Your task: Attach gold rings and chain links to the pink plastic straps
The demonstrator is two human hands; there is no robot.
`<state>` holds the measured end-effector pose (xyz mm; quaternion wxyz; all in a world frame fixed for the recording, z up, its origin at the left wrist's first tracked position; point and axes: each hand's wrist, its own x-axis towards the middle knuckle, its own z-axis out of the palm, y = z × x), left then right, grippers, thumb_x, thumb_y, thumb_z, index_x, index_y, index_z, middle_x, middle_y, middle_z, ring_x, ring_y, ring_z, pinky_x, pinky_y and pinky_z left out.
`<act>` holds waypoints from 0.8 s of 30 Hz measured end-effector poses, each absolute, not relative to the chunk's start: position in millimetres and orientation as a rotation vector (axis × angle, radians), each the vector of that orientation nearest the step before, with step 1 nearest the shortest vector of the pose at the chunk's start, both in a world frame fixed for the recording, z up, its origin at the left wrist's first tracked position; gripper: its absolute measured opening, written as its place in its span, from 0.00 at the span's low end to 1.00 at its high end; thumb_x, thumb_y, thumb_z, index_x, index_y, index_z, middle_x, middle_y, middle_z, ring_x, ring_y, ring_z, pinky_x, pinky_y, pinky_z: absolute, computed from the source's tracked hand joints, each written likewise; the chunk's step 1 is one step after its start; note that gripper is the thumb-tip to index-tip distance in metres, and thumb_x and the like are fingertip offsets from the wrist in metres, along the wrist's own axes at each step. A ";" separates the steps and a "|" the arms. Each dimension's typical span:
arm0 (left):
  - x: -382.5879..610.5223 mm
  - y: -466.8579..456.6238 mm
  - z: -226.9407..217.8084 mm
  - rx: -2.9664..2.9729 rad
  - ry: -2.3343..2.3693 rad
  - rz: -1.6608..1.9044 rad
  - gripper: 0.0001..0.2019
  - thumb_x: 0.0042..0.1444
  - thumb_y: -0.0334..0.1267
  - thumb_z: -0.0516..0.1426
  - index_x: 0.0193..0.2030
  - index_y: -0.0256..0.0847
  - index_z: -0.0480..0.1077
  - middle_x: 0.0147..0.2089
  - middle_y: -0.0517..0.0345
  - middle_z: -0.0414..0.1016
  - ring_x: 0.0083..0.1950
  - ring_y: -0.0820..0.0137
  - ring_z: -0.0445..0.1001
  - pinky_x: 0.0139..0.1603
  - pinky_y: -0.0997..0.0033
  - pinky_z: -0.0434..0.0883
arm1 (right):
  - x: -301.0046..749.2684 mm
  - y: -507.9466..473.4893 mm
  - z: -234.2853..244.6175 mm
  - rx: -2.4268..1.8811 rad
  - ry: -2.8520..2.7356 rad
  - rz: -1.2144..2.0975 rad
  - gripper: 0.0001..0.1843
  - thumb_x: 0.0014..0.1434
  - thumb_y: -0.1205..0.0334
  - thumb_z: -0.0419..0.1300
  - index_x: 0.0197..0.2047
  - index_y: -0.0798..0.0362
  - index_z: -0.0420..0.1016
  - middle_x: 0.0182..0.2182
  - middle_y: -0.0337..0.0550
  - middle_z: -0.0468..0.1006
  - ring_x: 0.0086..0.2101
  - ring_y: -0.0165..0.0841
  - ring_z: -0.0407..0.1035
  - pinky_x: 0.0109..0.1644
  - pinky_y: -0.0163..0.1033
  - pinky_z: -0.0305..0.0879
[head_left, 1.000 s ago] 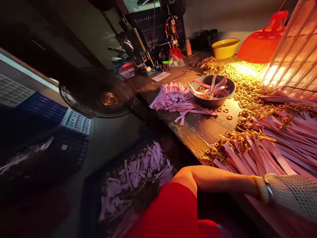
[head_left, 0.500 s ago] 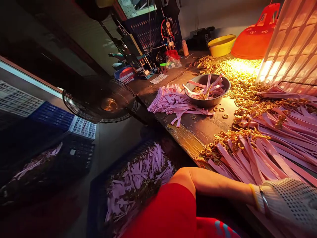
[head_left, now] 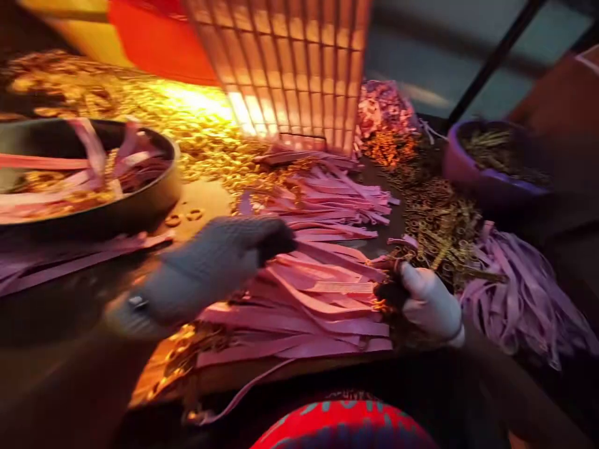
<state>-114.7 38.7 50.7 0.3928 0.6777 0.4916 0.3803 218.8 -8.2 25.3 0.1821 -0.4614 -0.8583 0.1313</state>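
Pink straps (head_left: pixel 91 149) in bowl (head_left: pixel 152 202); metal pieces (head_left: pixel 496 146) in purple basin (head_left: pixel 491 184).

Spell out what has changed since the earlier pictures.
The view swung right, losing the fan and revealing the right hand and a purple basin. The left hand has moved forward over the pink straps; blur hides any grip. The dark bowl still holds straps.

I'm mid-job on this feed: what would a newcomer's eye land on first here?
Probably the bright glow at upper left, under the red lampshade, lighting a heap of small gold-coloured pieces. Next, perhaps, the pink straps fanned across the middle of the view, with the gloved left hand toward their left and the gloved right hand toward their right.
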 end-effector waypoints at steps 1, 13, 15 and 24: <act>-126.3 44.9 43.1 1.710 1.262 0.978 0.13 0.58 0.31 0.53 0.35 0.42 0.80 0.27 0.61 0.79 0.45 0.64 0.79 0.31 0.75 0.69 | 219.5 -7.2 21.4 -1.322 -2.394 0.412 0.14 0.69 0.52 0.54 0.48 0.53 0.71 0.25 0.39 0.74 0.25 0.32 0.67 0.30 0.35 0.62; -45.3 0.4 22.0 1.997 1.178 0.792 0.19 0.62 0.42 0.56 0.59 0.44 0.74 0.58 0.52 0.79 0.56 0.57 0.78 0.61 0.56 0.73 | 210.2 -15.5 7.2 -1.269 -2.638 0.060 0.08 0.58 0.73 0.54 0.40 0.55 0.69 0.27 0.44 0.76 0.27 0.36 0.69 0.30 0.37 0.57; -23.5 3.0 16.2 1.935 1.046 0.724 0.19 0.60 0.38 0.56 0.58 0.44 0.75 0.57 0.51 0.79 0.56 0.58 0.77 0.61 0.57 0.72 | 205.6 -17.8 9.0 -1.285 -2.683 0.052 0.08 0.59 0.72 0.55 0.42 0.55 0.70 0.27 0.44 0.76 0.27 0.36 0.70 0.31 0.37 0.57; -20.7 19.9 -6.5 1.885 1.073 0.519 0.09 0.55 0.39 0.58 0.35 0.44 0.80 0.37 0.51 0.83 0.39 0.60 0.79 0.46 0.63 0.75 | 239.0 -12.6 26.3 -1.450 -2.490 0.363 0.06 0.66 0.66 0.56 0.37 0.53 0.73 0.34 0.43 0.75 0.33 0.33 0.68 0.37 0.35 0.59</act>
